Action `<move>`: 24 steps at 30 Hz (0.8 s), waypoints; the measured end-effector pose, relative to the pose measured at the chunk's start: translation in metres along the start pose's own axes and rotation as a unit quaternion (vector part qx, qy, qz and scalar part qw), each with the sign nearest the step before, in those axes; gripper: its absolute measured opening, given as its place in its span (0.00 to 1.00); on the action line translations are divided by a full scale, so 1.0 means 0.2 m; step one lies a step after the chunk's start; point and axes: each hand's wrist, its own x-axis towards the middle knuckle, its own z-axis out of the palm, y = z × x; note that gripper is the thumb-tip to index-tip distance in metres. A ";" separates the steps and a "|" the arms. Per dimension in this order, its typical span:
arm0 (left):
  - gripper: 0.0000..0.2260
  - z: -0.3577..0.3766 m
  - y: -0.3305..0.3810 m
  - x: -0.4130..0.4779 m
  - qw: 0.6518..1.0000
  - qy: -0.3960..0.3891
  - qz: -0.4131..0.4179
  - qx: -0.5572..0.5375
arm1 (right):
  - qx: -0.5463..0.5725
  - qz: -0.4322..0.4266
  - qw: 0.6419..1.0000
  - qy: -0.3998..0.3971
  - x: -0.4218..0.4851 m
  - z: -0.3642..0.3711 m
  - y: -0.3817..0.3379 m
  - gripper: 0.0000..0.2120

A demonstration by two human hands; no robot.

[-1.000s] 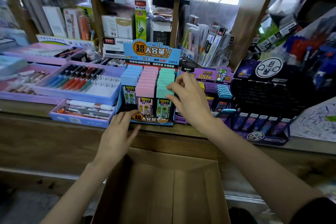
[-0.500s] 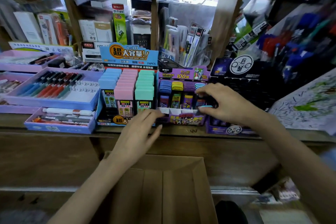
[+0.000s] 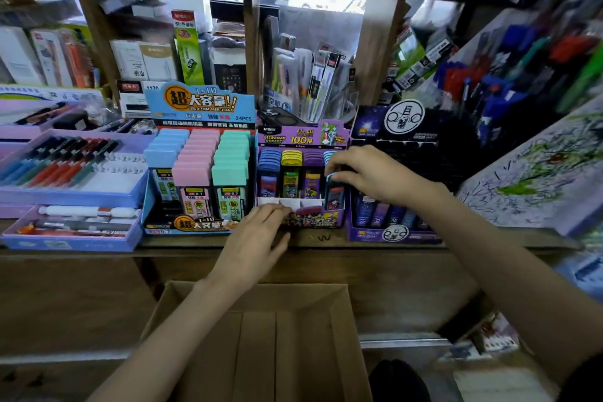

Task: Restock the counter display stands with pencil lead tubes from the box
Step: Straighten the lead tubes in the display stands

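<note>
**Right hand pinches a lead tube at the purple stand**

The right hand (image 3: 372,173) reaches over the purple display stand (image 3: 315,219), which sits on the wooden counter (image 3: 326,238). Its fingers curl down and pinch the light-blue cap of a lead tube (image 3: 334,195). The tube stands upright in the rightmost of the stand's 4 columns, at the front of its row. The other 3 columns hold tubes with blue, yellow and purple caps.

The left hand (image 3: 257,238) lies palm down with its fingers nearly straight. The fingertips (image 3: 280,210) touch the front lip of the purple stand near its left corner, and it holds nothing.

Touching the purple stand's left side is a blue display stand (image 3: 199,104) with 3 columns of tubes capped in blue, pink and green. Just beside its right is a dark violet stand (image 3: 391,233) with a row of tubes along its front. Lilac pen trays (image 3: 75,196) fill the counter's left end.

An open cardboard box (image 3: 339,336) sits below the counter edge, under the left forearm. Its inside shows bare brown panels, and I cannot tell whether tubes lie in it.
</note>
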 end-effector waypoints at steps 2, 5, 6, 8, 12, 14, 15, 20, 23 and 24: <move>0.20 0.00 0.00 0.00 1.000 0.000 0.001 -0.002 | -0.040 -0.013 0.998 0.037 0.02 0.02 0.01 0.08; 0.20 0.00 -0.01 0.00 1.000 0.000 0.002 -0.002 | -0.090 0.010 0.993 0.078 0.03 0.05 0.01 0.09; 0.20 0.00 -0.01 0.00 1.000 0.001 0.002 -0.001 | -0.104 0.018 0.991 0.087 0.03 0.06 0.01 0.08; 0.20 0.00 -0.01 0.00 1.000 0.001 0.001 0.001 | -0.125 0.020 0.986 0.108 0.03 0.08 0.02 0.07; 0.21 0.00 -0.01 0.00 1.000 -0.003 0.003 0.002 | -0.159 0.012 0.979 0.129 0.04 0.09 0.02 0.05; 0.21 -0.01 -0.01 0.01 1.000 -0.007 0.003 0.004 | -0.189 0.010 0.973 0.130 0.03 0.10 0.01 0.08; 0.21 -0.02 0.00 0.01 1.000 -0.008 0.003 0.006 | -0.201 0.010 0.971 0.128 0.03 0.11 0.02 0.11; 0.17 -0.07 0.09 0.04 0.999 0.035 0.025 -0.008 | -0.074 0.026 0.984 0.161 -0.08 0.04 0.06 0.20; 0.14 -0.09 0.22 0.08 0.994 0.083 0.057 -0.047 | 0.077 0.086 0.957 0.265 -0.26 -0.04 0.17 0.14; 0.13 -0.09 0.28 0.10 0.991 0.094 0.070 -0.058 | 0.099 0.110 0.942 0.302 -0.33 -0.04 0.21 0.13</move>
